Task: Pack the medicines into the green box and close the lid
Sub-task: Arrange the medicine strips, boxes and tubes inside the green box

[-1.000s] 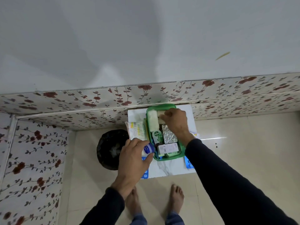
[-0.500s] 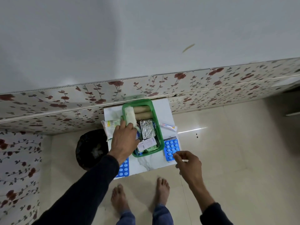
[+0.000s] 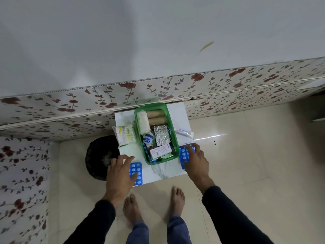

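Note:
The green box (image 3: 173, 136) stands open on a small white marble table (image 3: 163, 171). Inside lie a white gauze roll (image 3: 143, 123), two brown rolls (image 3: 156, 117), a foil strip (image 3: 161, 137), a small blue-and-white bottle (image 3: 148, 138) and a white carton (image 3: 160, 150). My left hand (image 3: 119, 173) rests with spread fingers on the table's front left corner, its thumb across a blue blister pack (image 3: 136, 169). My right hand (image 3: 195, 161) lies over a second blue blister pack (image 3: 183, 153) at the right edge. Both packs lie flat on the table.
A white sachet packet (image 3: 124, 136) lies left of the box and a white tube (image 3: 183, 132) lies right of it. A black bin (image 3: 99, 157) stands on the floor by the table's left side. A flowered wall panel runs behind. My bare feet are below the table's front edge.
My left hand left the box, where the small bottle now lies, and came down onto the left blister pack. My right hand left the box, swung back, then reached the right pack.

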